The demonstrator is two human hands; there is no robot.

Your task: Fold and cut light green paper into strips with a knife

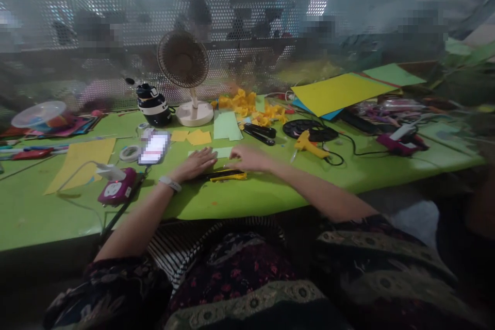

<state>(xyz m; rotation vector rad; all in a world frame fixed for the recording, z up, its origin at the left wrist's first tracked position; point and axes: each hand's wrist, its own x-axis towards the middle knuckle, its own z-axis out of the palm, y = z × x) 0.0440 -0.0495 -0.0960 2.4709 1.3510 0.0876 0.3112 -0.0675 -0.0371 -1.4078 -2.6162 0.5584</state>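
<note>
My left hand [198, 163] lies flat with its fingers stretched out, pressing on a pale green paper strip [222, 152]. At the strip's right end is my right hand [250, 158], its fingers curled down and drawn together; what they pinch, if anything, is hidden. Just in front of both hands lie a yellow utility knife [229, 177] and a dark, narrow item beside it, partly under my left hand. Behind them are small orange paper pieces [199, 137], a pale green paper sheet [227, 125] and a black stapler [260, 134].
A fan [183, 59], a dark bottle [153, 105] and orange paper flowers [247, 104] stand at the back. To the left are a tape roll [130, 153], a phone [154, 147] and a purple power socket [117, 186]. A yellow glue gun [309, 147] with a cord lies right.
</note>
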